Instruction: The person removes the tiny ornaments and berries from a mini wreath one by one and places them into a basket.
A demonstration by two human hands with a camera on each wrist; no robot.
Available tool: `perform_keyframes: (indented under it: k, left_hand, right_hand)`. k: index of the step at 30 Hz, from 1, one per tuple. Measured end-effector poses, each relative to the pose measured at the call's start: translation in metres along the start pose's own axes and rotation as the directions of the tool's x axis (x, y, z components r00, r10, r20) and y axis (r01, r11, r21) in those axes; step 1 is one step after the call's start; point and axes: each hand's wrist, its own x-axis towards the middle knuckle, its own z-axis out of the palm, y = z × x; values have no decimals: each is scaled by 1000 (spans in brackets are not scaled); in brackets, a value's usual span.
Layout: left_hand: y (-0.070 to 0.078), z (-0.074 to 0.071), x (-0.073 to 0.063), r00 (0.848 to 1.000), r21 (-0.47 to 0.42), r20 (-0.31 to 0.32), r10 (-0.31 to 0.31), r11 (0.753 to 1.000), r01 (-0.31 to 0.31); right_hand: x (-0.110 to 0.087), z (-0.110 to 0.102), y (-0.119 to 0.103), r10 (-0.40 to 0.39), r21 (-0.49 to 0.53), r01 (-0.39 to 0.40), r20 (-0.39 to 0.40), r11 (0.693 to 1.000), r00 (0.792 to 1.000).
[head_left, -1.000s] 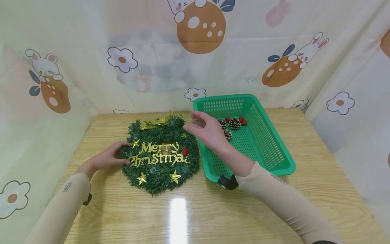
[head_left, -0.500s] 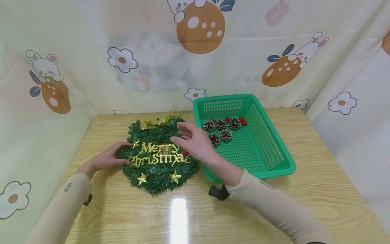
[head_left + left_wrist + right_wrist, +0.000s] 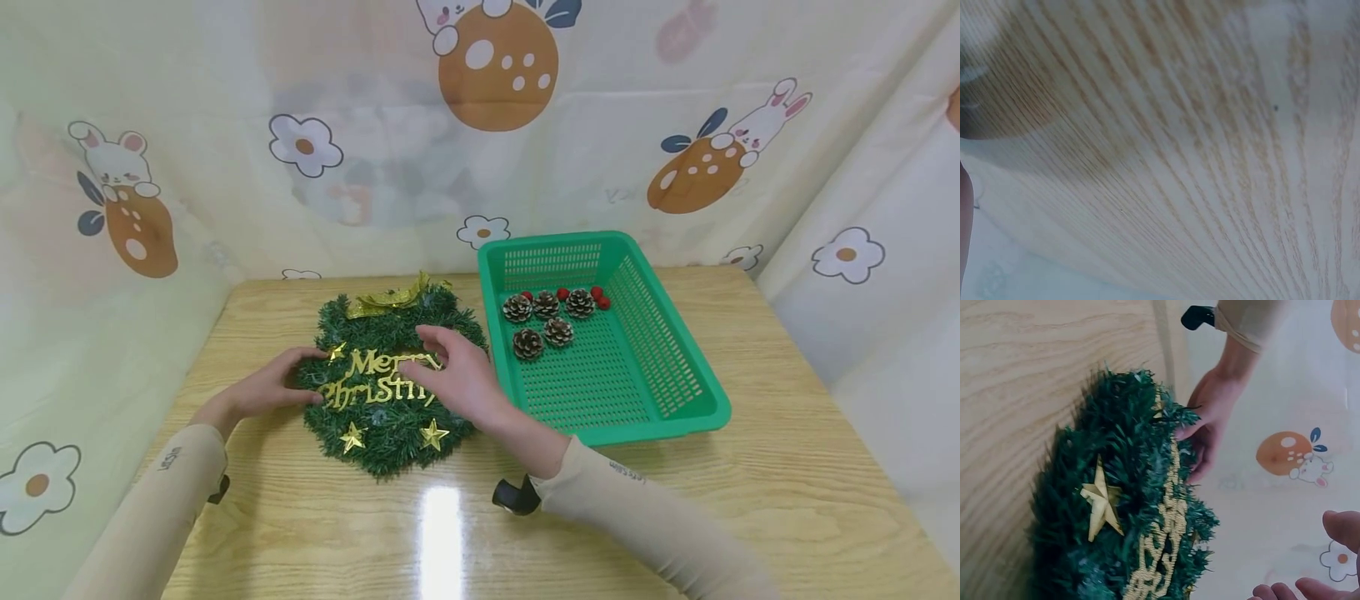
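Observation:
A green Christmas wreath [image 3: 405, 450] lies flat on the table, trimmed with gold stars [image 3: 433, 434], a gold bow [image 3: 390, 300] and gold "Merry Christmas" lettering [image 3: 360, 393]. My left hand [image 3: 258, 385] holds the wreath's left edge, thumb and fingers spread around it; the right wrist view also shows this grip. Above the right part of the wreath hovers my right hand [image 3: 461, 379], fingers loosely bent and nothing between them. It hides the end of the lettering. Only wood grain and a sliver of skin appear in the left wrist view.
Right of the wreath stands a green plastic basket [image 3: 675, 427]. Several pine cones [image 3: 528, 343] and red berries [image 3: 604, 303] sit in its left and back part. A patterned curtain [image 3: 375, 167] hangs behind and beside the wooden table [image 3: 337, 533].
My right hand has moved left and toward me, from the basket's left rim to over the wreath, uncovering more pine cones. The left hand stays on the wreath's edge.

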Motion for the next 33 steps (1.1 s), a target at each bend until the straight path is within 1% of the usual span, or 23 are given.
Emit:
perform_keyframes:
  k: [3, 10, 15, 20, 26, 29, 33]
  left_hand:
    - [2, 0, 0, 1000, -1, 3, 1, 1000, -1]
    - [3, 1, -1, 1000, 7, 5, 5, 1000, -5]
    - [3, 1, -2, 1000, 4, 15, -3, 1000, 3]
    - [4, 0, -3, 1000, 7, 12, -10, 1000, 10]
    - [7, -1, -2, 1000, -2, 18, -4, 1000, 4]
    - [6, -1, -2, 1000, -1, 17, -3, 1000, 3]
    - [6, -2, -2, 1000, 1, 16, 1, 1000, -1]
  right_hand:
    - [1, 4, 5, 7, -3, -7, -3, 1000, 1000]
    - [2, 15, 14, 9, -89, -13, -48, 996, 999]
    - [0, 21, 21, 21, -97, -28, -72, 995, 997]
    - [-1, 28, 25, -38, -79, 28, -118, 996, 992]
    - [-2, 35, 37, -90, -103, 69, -215, 992, 973]
    - [-2, 36, 44, -125, -118, 97, -267, 988, 956]
    - [0, 37, 55, -158, -122, 125, -315, 985, 936]
